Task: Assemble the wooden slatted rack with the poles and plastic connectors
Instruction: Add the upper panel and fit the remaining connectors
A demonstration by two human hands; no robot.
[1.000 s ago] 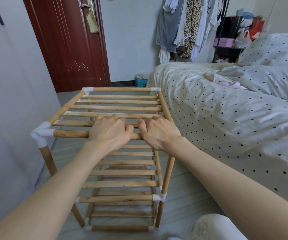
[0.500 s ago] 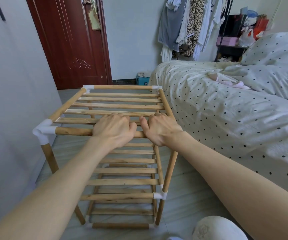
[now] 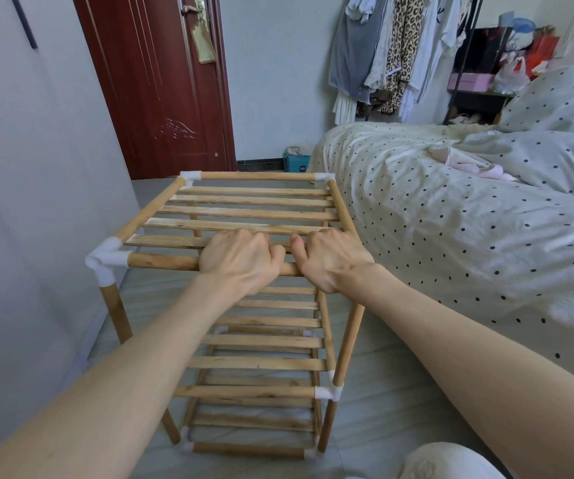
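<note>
The wooden slatted rack (image 3: 251,202) stands upright on the floor between the wall and the bed, with three slatted tiers. White plastic connectors join its poles, one at the near left top corner (image 3: 106,259) and one lower on the near right leg (image 3: 328,392). My left hand (image 3: 239,259) grips the near top pole (image 3: 161,261), fingers curled over it. My right hand (image 3: 332,259) grips the same pole beside it, at the near right corner, hiding that corner's connector.
A bed with a dotted cover (image 3: 451,219) runs along the right, close to the rack. A pale wall (image 3: 37,167) is on the left, a red-brown door (image 3: 161,84) behind. Clothes (image 3: 382,53) hang at the back. A blue box (image 3: 296,162) sits on the floor.
Both hands stay on the near top pole. The rack and hands sit slightly higher in view than a second ago; the grip looks the same.
</note>
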